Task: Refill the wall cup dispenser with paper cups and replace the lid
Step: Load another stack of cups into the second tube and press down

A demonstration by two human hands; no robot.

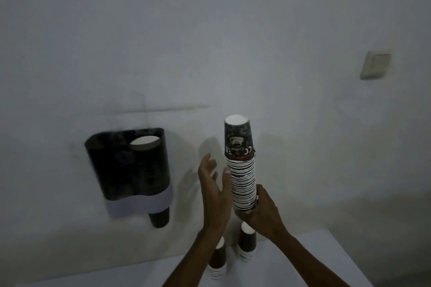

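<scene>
A dark wall cup dispenser (127, 168) with a white lower band hangs on the wall at the left, its top uncovered. The white bottom of a cup (144, 143) shows in its right tube, and a dark cup (159, 216) pokes out below. My right hand (261, 212) grips the lower end of a tall upside-down stack of dark paper coffee cups (241, 170), held upright right of the dispenser. My left hand (214, 191) is spread beside the stack, thumb tip touching its side. No lid is visible.
Two shorter cup stacks, a left one (218, 261) and a right one (247, 243), stand upside down on a white table (326, 258) below my hands. A light switch (375, 66) sits on the wall at the upper right.
</scene>
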